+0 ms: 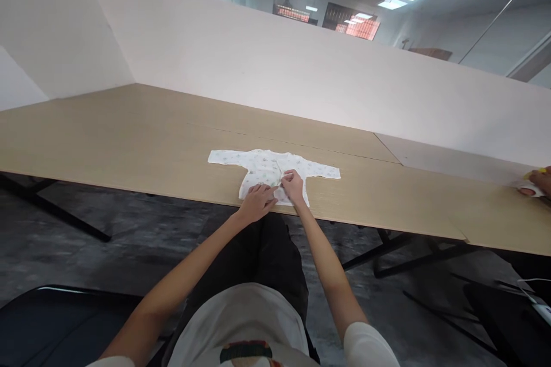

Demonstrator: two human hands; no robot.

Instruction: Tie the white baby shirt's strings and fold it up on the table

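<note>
A small white baby shirt [262, 167] with a faint scattered print lies spread on the table, both long sleeves stretched out sideways. My left hand [258, 203] rests on its lower front near the table edge, fingers extended and flat on the cloth. Close beside it, my right hand [293, 185] has its fingers pinched together at the shirt's front opening, just below the middle. Whether the pinch holds the cloth edge or a thin tie is too small to tell. The cloth under both hands is partly hidden.
The long wooden table [129, 132] runs against a white partition [241, 57] with glass above. At the far right, another person's hand [541, 179] is beside a white and yellow object [530, 189]. Black chairs [55, 321] stand below on both sides.
</note>
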